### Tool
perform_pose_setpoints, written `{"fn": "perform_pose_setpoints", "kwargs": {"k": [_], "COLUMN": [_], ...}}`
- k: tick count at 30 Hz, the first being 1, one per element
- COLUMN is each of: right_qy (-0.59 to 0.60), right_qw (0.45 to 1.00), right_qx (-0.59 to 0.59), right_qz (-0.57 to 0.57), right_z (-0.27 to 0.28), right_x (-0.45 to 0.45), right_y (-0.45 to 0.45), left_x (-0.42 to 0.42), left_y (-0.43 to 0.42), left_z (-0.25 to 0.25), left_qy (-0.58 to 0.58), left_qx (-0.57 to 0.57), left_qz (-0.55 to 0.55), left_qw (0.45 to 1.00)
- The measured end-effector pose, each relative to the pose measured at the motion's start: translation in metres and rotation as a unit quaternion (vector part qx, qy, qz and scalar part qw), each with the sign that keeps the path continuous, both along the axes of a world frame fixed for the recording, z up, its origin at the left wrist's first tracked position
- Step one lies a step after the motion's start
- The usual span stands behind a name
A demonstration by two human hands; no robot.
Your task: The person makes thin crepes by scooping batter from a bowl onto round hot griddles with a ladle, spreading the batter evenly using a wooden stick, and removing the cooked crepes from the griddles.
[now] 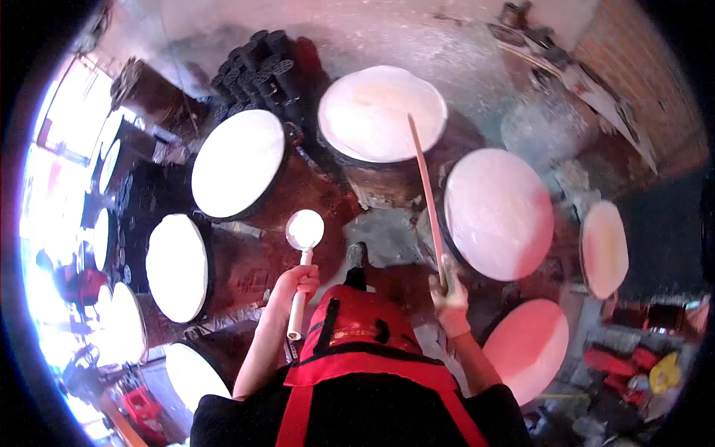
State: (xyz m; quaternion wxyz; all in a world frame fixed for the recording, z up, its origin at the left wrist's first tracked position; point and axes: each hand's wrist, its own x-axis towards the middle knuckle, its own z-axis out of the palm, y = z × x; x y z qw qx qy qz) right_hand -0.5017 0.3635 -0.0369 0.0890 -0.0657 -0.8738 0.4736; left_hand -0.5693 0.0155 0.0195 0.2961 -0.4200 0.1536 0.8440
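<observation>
My left hand (299, 281) is closed round the pale handle of a ladle (304, 229), whose round white bowl points away from me. In my right hand (449, 296) is a long wooden stick (427, 186), its fingers wrapped round the lower end. The stick's far tip overlaps the round white top (372, 112) at the centre back; whether it touches the surface I cannot tell. A red apron (365, 328) covers my front, between the two hands.
Several round-topped drums curve around me, including white ones at left (238, 162) and a pink-lit one at right (495, 212). Black perforated cylinders (257, 74) are stacked at the back left. Red and yellow items (664, 374) lie at lower right.
</observation>
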Motion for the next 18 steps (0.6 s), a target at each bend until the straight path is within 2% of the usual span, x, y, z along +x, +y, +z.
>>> {"fn": "perform_pose_setpoints", "kwargs": {"k": [1, 3, 4, 5, 6, 7, 9, 10, 12, 16, 18], "right_qy": [0.066, 0.121, -0.002, -0.061, 0.027, 0.051, 0.044, 0.052, 0.061, -0.029, 0.067], "right_qw": [0.996, 0.982, 0.989, 0.970, 0.954, 0.916, 0.886, 0.898, 0.865, 0.865, 0.966], "right_qx": [0.045, 0.135, 0.109, 0.165, 0.250, 0.356, 0.429, 0.398, 0.447, 0.456, 0.230], "right_qz": [0.030, 0.059, 0.104, 0.170, 0.164, 0.176, 0.171, 0.180, 0.221, 0.206, 0.101], "right_z": [0.007, 0.019, 0.037, 0.035, 0.020, 0.005, -0.006, 0.004, -0.020, -0.035, 0.016], "right_x": [-0.034, -0.109, -0.143, -0.185, -0.224, -0.259, -0.318, -0.340, -0.371, -0.412, -0.432], "right_y": [-0.016, -0.050, -0.069, -0.085, -0.106, -0.120, -0.154, -0.166, -0.167, -0.130, -0.100], "left_x": [-0.006, -0.021, -0.031, -0.044, -0.057, -0.066, -0.084, -0.094, -0.110, -0.139, -0.154], "left_y": [-0.005, -0.021, -0.030, -0.041, -0.050, -0.052, -0.061, -0.066, -0.077, -0.086, -0.081], "left_z": [0.008, 0.008, 0.004, 0.003, 0.005, 0.009, 0.012, 0.015, 0.021, 0.015, 0.018], "left_qy": [0.014, 0.054, 0.077, 0.100, 0.116, 0.131, 0.143, 0.146, 0.149, 0.142, 0.138], "left_qx": [-0.004, -0.012, -0.015, -0.018, -0.057, -0.096, -0.162, -0.176, -0.208, -0.236, -0.236], "left_qz": [0.006, 0.020, 0.028, 0.035, 0.036, 0.038, 0.050, 0.054, 0.052, 0.032, 0.014], "left_qw": [1.000, 0.998, 0.997, 0.994, 0.991, 0.986, 0.975, 0.972, 0.965, 0.961, 0.962]}}
